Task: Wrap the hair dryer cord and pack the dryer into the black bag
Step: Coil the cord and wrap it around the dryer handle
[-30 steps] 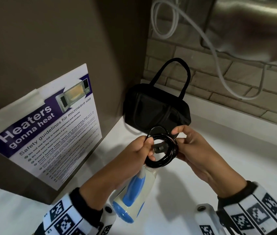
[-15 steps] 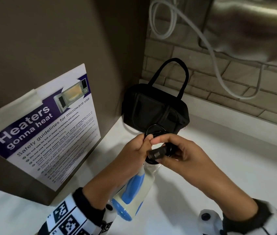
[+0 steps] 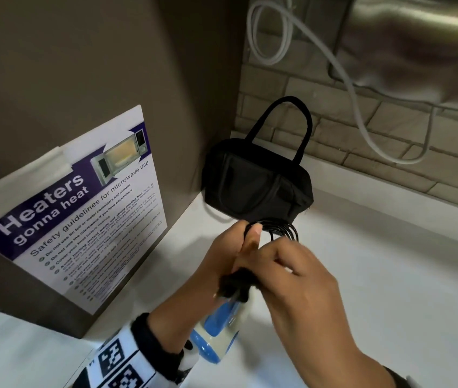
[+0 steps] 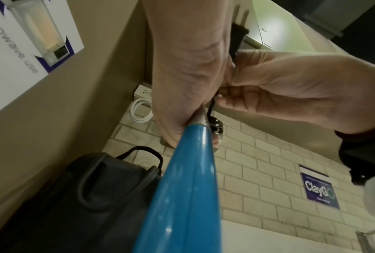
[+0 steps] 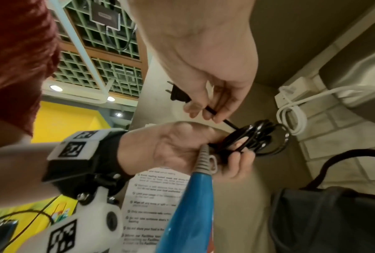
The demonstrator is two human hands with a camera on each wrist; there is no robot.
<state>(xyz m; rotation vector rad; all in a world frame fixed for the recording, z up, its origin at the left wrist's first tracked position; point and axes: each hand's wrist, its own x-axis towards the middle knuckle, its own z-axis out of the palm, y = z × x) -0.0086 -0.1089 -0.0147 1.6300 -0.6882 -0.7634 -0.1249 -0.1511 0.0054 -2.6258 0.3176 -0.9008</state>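
The blue and white hair dryer (image 3: 216, 331) hangs nose-down from my left hand (image 3: 250, 233), which grips the top of its handle together with the coiled black cord (image 3: 282, 228). My right hand (image 3: 253, 278) pinches the cord's free end just behind the black plug (image 3: 235, 285), in front of the left hand. In the right wrist view the plug (image 5: 177, 94) sticks out of my right hand (image 5: 203, 111), and a short taut run of cord leads to the coil (image 5: 251, 137). The black bag (image 3: 256, 180) stands behind the hands, handles up; its opening is hidden from me.
A brown box with a taped microwave poster (image 3: 82, 214) stands close on the left. A brick wall (image 3: 362, 152) rises at the back, with a white cable (image 3: 362, 102) hanging from a steel unit (image 3: 418, 46). The white counter (image 3: 390, 275) runs rightward.
My right hand has drawn the plug end out of the coil and toward me, across the left hand. The left hand has kept its hold on the coil and dryer.
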